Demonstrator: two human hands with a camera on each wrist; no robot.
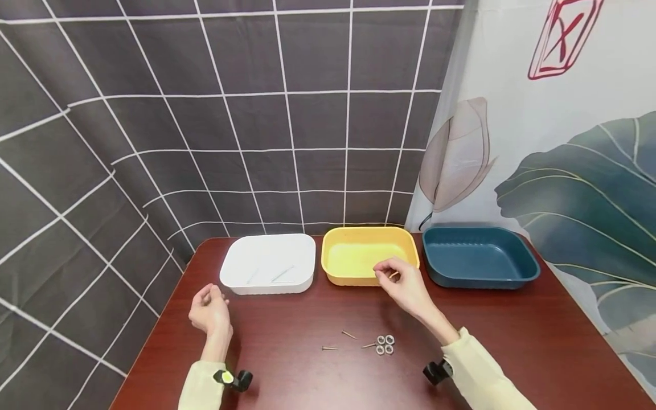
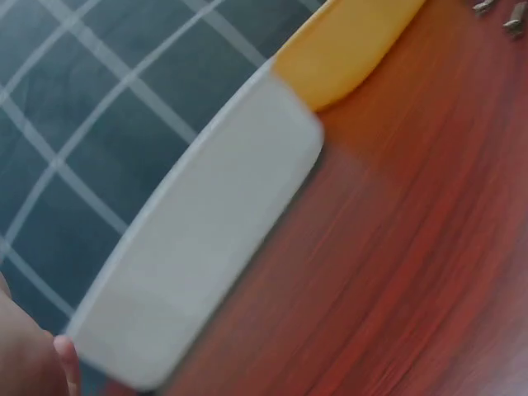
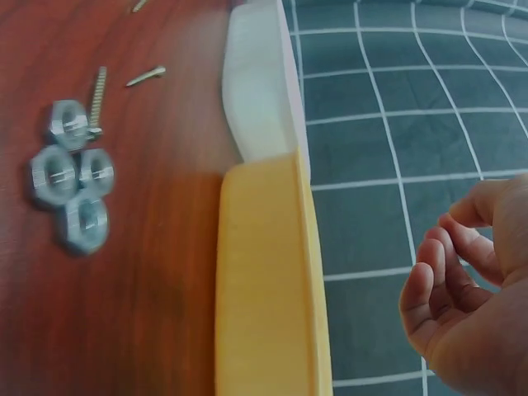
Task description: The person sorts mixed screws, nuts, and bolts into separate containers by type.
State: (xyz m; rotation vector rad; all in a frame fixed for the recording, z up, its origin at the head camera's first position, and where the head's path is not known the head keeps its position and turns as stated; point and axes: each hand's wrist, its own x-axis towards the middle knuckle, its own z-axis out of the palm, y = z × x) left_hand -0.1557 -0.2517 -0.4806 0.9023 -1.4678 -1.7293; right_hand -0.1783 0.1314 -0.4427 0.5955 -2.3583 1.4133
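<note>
Over the front right of the yellow tray (image 1: 333,276) is my right hand (image 1: 410,290), its thumb and index fingertips brought together. The right wrist view shows that hand (image 3: 470,322) with the other fingers bent; I cannot tell whether something tiny sits in the pinch. My left hand (image 1: 210,312) hangs loosely curled beside the front left corner of the white tray (image 1: 269,287), with nothing visible in it. On the table nearer me lie several hex nuts (image 3: 58,175) in a cluster, a screw (image 3: 98,99) touching them, and two more screws (image 1: 349,334) apart.
Thin silvery pieces (image 1: 283,274) lie in the white tray. A dark blue tray (image 1: 476,282) stands right of the yellow one, all three along the back edge of the brown table (image 1: 287,376). Behind hang a dark gridded cloth (image 1: 318,119) and a leaf-printed curtain (image 1: 512,114).
</note>
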